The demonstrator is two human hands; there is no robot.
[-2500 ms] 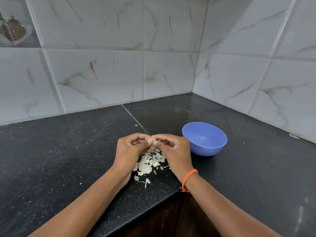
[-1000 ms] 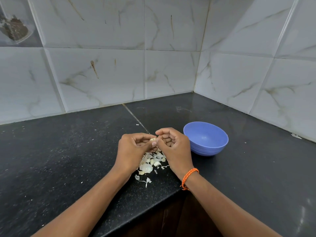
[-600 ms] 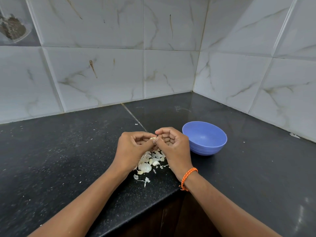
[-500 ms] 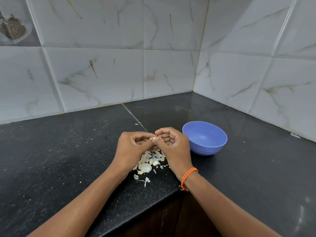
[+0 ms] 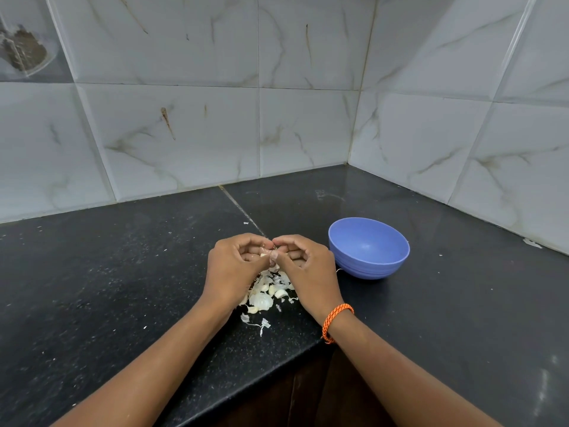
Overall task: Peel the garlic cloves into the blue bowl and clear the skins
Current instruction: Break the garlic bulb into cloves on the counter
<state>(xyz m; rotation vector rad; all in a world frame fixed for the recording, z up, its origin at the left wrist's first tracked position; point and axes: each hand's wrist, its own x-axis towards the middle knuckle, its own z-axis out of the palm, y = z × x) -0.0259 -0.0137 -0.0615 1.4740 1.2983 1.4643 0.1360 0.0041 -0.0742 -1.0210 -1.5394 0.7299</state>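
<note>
While working one garlic clove (image 5: 267, 253) pinched between left hand (image 5: 234, 269) and right hand (image 5: 308, 269), could fumble it onto the skins (image 5: 266, 295) beneath, or flick peel into the empty-looking blue bowl (image 5: 369, 247) just beyond-right.

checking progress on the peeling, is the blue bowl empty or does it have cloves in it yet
Empty. The blue bowl stands upright and its inside shows only bare blue. Both hands pinch one garlic clove above the skins.
</note>
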